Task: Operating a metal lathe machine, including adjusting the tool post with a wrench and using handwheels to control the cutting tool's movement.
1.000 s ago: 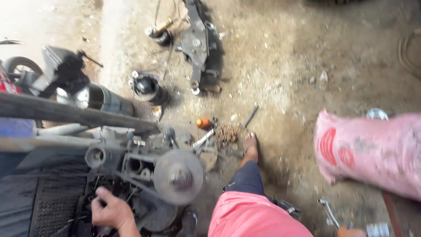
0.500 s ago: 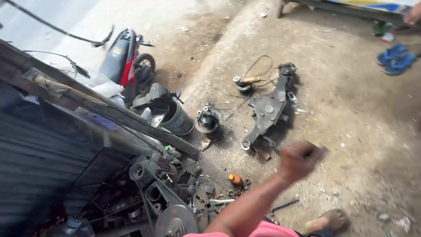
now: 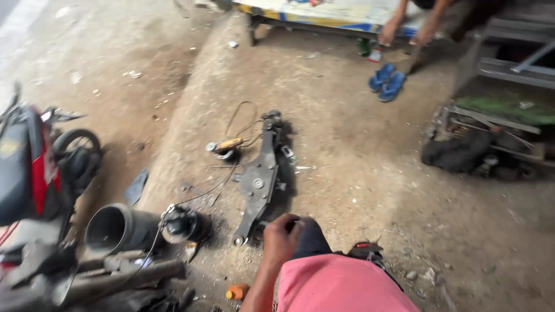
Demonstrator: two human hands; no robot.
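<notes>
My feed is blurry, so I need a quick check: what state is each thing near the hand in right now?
Left hand: closed in a fist by the knee, grip contents not visible.
Right hand: not in view.
Metal arm part: lying flat on the ground.
Grinder: on the ground, cable trailing.
Dark pipe: on its side, open end showing.
Orange cap: on the ground.
Blue sandals: off, side by side.
</notes>
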